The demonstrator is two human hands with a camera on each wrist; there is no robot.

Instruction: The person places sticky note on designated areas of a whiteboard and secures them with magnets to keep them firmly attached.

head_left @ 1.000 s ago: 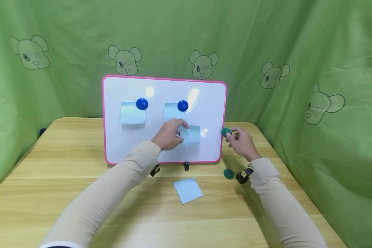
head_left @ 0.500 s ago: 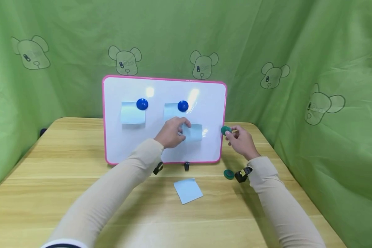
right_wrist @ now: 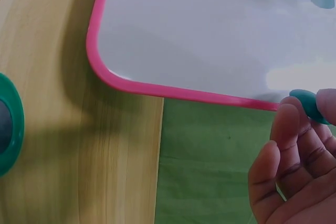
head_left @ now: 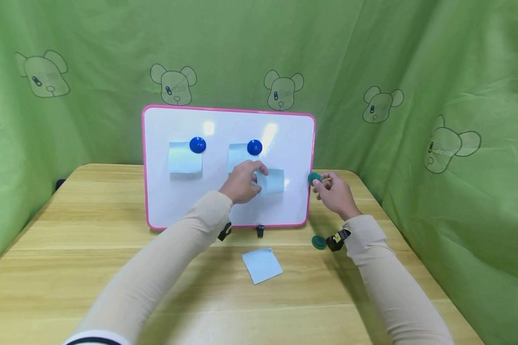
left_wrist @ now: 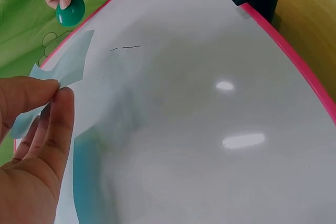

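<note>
Left hand (head_left: 241, 184) pinches a pale blue note (head_left: 271, 181) btwn thumb and fingers, holding it flat against the whiteboard (head_left: 229, 206), just below the right-hand blue magnet (head_left: 254, 147). Right hand (head_left: 334, 194) grips a green magnet (head_left: 314, 179) in its fingertips, just off the board's right edge. 2nd green magnet (head_left: 318, 242) lies on the wooden table (head_left: 112, 258) near the right wrist; spare blue note (head_left: 262, 265) lies in front of the board. Another note (head_left: 184, 157) sits pinned under the left blue magnet (head_left: 197, 144).

The light is bright and even. White glare spots shine on the pink-framed whiteboard (head_left: 285, 129). Wrist pictures look curved, with blurry near fingers.
</note>
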